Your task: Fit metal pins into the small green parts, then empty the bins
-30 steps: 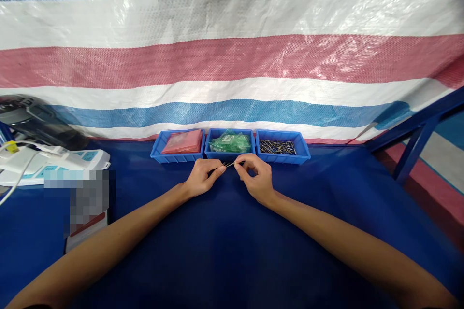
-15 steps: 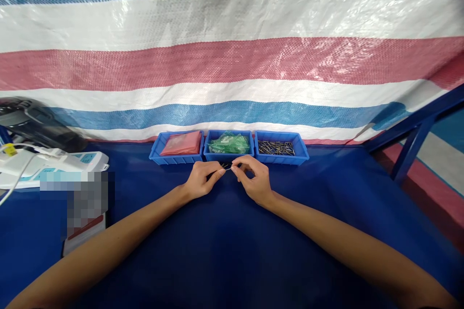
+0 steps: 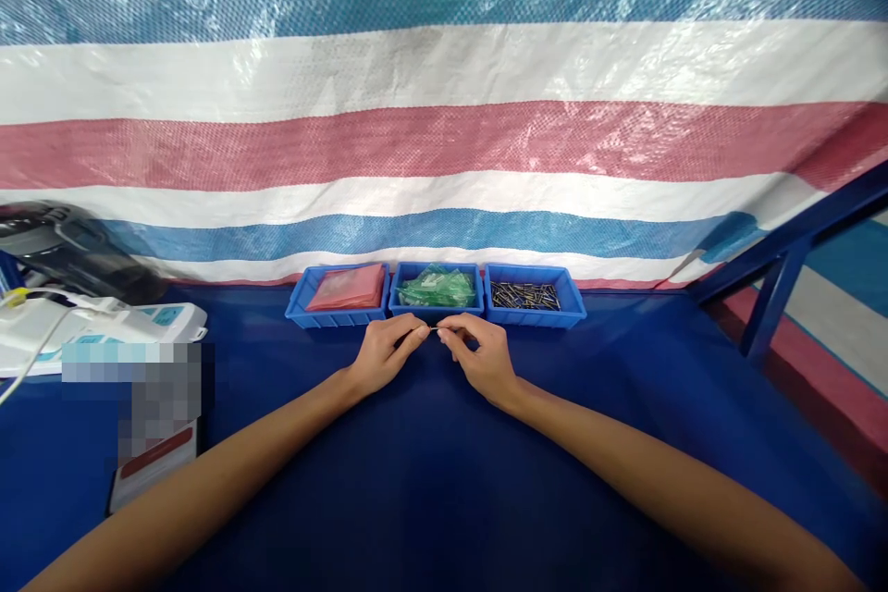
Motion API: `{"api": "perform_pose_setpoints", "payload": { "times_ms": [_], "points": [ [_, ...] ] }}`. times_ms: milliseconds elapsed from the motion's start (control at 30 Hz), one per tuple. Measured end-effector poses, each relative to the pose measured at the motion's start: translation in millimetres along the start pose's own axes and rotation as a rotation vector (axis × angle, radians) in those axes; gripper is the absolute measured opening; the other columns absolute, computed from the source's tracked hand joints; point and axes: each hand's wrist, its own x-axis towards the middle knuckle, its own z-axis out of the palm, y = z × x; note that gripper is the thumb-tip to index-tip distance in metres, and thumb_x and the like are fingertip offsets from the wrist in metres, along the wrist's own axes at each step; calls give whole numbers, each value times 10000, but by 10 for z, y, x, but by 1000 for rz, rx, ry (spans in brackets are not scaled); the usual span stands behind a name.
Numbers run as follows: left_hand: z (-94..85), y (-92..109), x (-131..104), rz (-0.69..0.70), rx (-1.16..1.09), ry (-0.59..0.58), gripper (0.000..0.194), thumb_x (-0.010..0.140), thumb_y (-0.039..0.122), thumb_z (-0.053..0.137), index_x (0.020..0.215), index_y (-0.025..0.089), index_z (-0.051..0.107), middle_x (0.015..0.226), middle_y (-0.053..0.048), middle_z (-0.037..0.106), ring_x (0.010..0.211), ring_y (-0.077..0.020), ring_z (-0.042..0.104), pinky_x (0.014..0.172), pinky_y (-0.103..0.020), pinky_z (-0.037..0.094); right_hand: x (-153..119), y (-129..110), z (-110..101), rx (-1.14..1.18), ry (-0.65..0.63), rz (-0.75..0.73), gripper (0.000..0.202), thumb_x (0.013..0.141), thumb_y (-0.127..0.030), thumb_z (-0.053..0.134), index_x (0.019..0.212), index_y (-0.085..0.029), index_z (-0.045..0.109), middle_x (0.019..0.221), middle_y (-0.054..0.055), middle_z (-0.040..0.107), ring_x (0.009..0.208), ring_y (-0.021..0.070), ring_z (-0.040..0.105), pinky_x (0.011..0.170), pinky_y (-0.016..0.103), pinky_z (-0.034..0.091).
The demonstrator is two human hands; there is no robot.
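Observation:
My left hand (image 3: pixel 385 353) and my right hand (image 3: pixel 484 361) meet just in front of the middle blue bin, thumbs and forefingers pinched. A short thin metal piece, which looks like a screw (image 3: pixel 434 328), bridges the small gap between their fingertips. Its ends are hidden by the fingers. Behind the hands, the middle bin (image 3: pixel 436 309) holds green plastic bags (image 3: pixel 438 285). To its right, another blue bin (image 3: pixel 536 319) contains many loose screws (image 3: pixel 525 296). Pink bags (image 3: pixel 349 287) lie stacked in the left bin (image 3: pixel 337 320).
A white power strip (image 3: pixel 166 322) with cables and a dark transparent container (image 3: pixel 83 250) occupy the left side. A flat boxed item (image 3: pixel 156 467) lies near my left forearm. Striped sheeting (image 3: pixel 444 148) hangs behind the blue table (image 3: pixel 444 481); a blue metal frame (image 3: pixel 777 287) stands right.
The view has tilted slightly up. Both hands remain pinched together; several thin pieces showed at the left fingertips before, and now one thin piece shows in the gap.

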Motion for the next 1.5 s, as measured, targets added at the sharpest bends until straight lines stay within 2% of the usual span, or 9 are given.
{"api": "perform_pose_setpoints", "payload": {
  "times_ms": [200,433,600,667,767,867,1033,1200,1500],
  "points": [
    [22,-34,-7,5,37,10,218,930,296,478,896,149,636,789,-38,666,674,-112,611,637,-197,479,13,-30,-8,-22,-18,7,212,900,-288,509,765,-181,632,651,5,596,534,109,533,495,221,416],
    [26,-8,-9,91,-9,68,191,915,216,509,1016,148,657,899,-77,699,780,-137,653,708,-227,529,24,-40,-13,-86,-68,-3,264,905,-304,504,696,-179,605,555,-20,529,503,105,481,495,225,368],
    [11,7,-20,129,16,80,194,922,202,485,997,147,655,921,-89,689,856,-158,651,754,-255,533,26,-31,-6,-112,-96,5,281,895,-322,522,667,-176,598,521,-35,491,479,97,429,491,233,341],
    [10,-5,-36,109,14,93,199,931,212,465,992,147,643,932,-90,681,782,-141,646,709,-242,528,26,-32,-7,-127,-88,11,298,890,-317,526,636,-174,587,518,-36,481,477,95,420,490,235,339],
    [14,-32,-64,28,-48,89,218,954,225,415,1019,146,607,947,-80,668,542,-70,564,578,-200,487,25,-38,-14,-115,-34,2,186,882,-278,526,764,-176,628,627,-9,556,536,108,474,526,237,384],
    [22,-50,-79,-29,-97,79,227,964,238,394,1023,149,595,847,-39,659,461,-45,508,531,-181,443,18,-41,-21,-76,2,-26,138,871,-236,518,934,-190,632,734,13,590,588,121,519,560,244,429],
    [32,-56,-70,-15,-55,55,224,968,237,390,946,153,597,595,39,543,455,-50,492,522,-162,401,2,-35,-30,-45,-2,-54,159,872,-219,505,978,-199,621,762,12,557,580,110,517,556,241,445],
    [37,-64,-61,29,0,73,204,966,235,388,950,151,574,743,-5,588,535,-61,521,544,-172,408,1,-40,-27,-15,-16,-38,170,888,-222,486,1002,-203,610,800,19,558,570,101,509,538,232,445],
    [50,-87,-55,94,74,120,179,917,216,520,1035,158,641,778,-33,664,632,-95,591,585,-180,449,6,-57,-34,5,-11,-57,165,904,-209,476,998,-187,610,829,29,565,603,105,521,559,239,443]
  ]
}}
